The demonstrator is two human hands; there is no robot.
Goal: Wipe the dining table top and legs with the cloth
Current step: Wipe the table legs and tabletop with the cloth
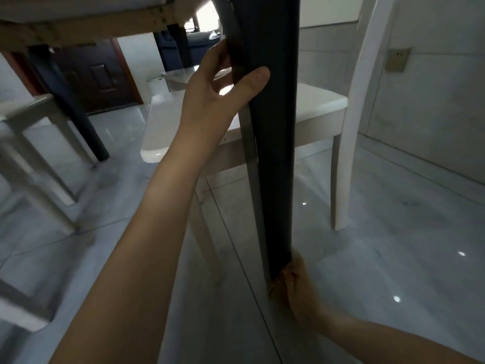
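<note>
- nothing readable here tbh: no text, labels, brands or numbers
- wall plate [397, 59] is too blurry to show any lettering

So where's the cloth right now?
Low in the head view, right of centre: the right hand holds the brownish cloth against the foot of the dark table leg.
</note>
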